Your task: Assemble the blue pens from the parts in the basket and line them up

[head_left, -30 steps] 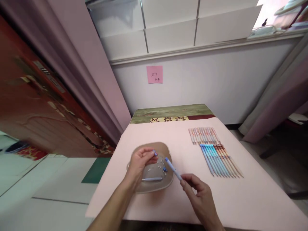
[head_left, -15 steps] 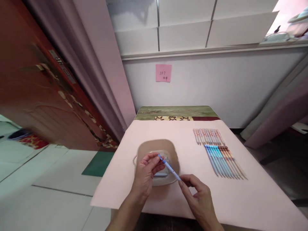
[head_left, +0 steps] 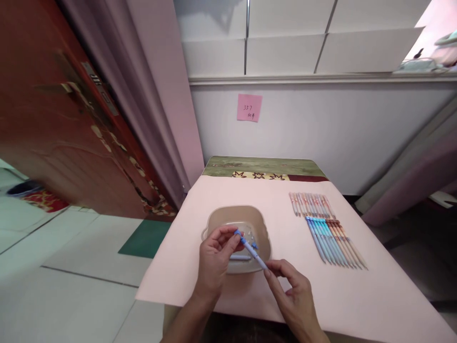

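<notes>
A blue pen (head_left: 254, 252) slants between my two hands, over a beige basin (head_left: 218, 217). Pinched in my left hand (head_left: 217, 257) is its darker blue upper end. My right hand (head_left: 291, 290) grips the lighter lower end between thumb and fingertips, just beyond the basin's right front rim. Inside the basin lies another pale blue pen barrel (head_left: 240, 257), partly hidden by my left hand. Small blue pieces (head_left: 254, 246) rest on the basin floor, too small to make out fully.
To the right, a row of blue and brown pens (head_left: 333, 242) lies side by side. Behind it is a second row of pale patterned pens (head_left: 312, 205). Pink paper (head_left: 360, 305) covers the table (head_left: 264, 166), which stands against the wall.
My view has shifted slightly, and the basin shows a little farther right. Both hands keep their hold on the pen, with a blue piece in the basin now more visible.
</notes>
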`<state>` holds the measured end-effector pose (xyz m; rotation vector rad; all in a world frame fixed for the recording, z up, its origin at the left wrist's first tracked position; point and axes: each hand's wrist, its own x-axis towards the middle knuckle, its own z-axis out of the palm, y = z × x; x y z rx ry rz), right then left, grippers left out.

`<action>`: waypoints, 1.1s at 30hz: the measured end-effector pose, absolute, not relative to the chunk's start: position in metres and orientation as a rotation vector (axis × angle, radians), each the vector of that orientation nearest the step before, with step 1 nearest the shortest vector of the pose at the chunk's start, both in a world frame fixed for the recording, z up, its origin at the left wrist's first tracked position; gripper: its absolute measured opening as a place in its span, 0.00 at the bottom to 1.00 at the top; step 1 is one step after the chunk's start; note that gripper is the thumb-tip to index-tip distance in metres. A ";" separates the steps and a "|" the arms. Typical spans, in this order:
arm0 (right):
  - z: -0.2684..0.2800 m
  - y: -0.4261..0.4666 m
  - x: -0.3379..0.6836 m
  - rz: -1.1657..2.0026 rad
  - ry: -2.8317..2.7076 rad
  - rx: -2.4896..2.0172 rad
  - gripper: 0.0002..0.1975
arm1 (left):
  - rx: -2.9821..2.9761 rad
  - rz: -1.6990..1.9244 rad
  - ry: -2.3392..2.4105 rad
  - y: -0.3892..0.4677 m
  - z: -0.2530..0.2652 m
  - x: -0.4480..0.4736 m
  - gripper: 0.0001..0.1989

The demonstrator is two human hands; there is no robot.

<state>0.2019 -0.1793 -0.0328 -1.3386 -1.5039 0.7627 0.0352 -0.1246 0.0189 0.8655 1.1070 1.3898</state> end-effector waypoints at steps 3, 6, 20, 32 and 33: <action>-0.032 -0.180 0.200 0.785 -1.489 -1.342 0.10 | 0.882 1.394 1.117 -0.126 0.019 0.033 0.13; -0.032 -0.181 0.199 0.817 -1.479 -1.350 0.10 | 0.882 1.400 1.125 -0.128 0.020 0.031 0.13; -0.039 -0.178 0.196 0.738 -1.570 -1.251 0.08 | 0.876 1.378 1.137 -0.133 0.021 0.029 0.12; -0.039 -0.182 0.199 0.528 -1.630 -1.346 0.05 | 0.918 1.264 1.144 -0.131 0.015 0.041 0.12; -0.040 -0.182 0.199 0.534 -1.619 -1.342 0.06 | 0.930 1.259 1.142 -0.131 0.015 0.042 0.13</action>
